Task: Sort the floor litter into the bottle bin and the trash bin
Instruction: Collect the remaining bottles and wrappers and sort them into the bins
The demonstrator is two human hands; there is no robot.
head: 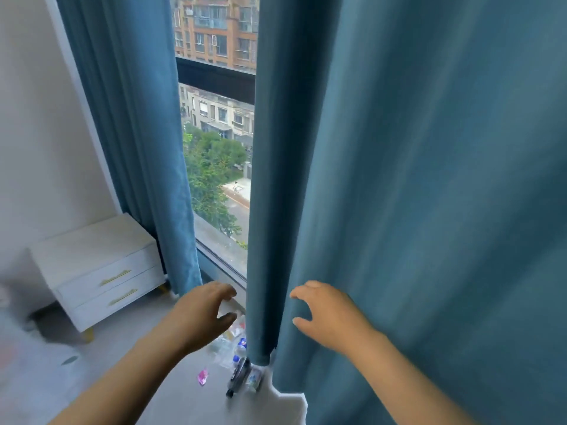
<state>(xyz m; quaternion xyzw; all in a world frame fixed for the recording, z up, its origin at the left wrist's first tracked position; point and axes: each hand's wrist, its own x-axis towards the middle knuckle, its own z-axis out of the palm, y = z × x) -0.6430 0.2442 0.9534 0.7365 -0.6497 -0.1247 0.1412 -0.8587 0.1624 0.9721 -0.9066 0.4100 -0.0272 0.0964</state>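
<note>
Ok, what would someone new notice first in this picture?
The big blue curtain fills the right half, beside a window strip showing buildings and trees. The left hand and right hand reach forward, empty, above plastic bottles and a pink wrapper at the curtain's foot.

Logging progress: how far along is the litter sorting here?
Done: nothing looks sorted; no bin is in view. In hand: nothing; the left hand and right hand are empty, fingers spread near the blue curtain. Left: clear plastic bottles, a dark bottle and a pink wrapper on the grey floor.
</note>
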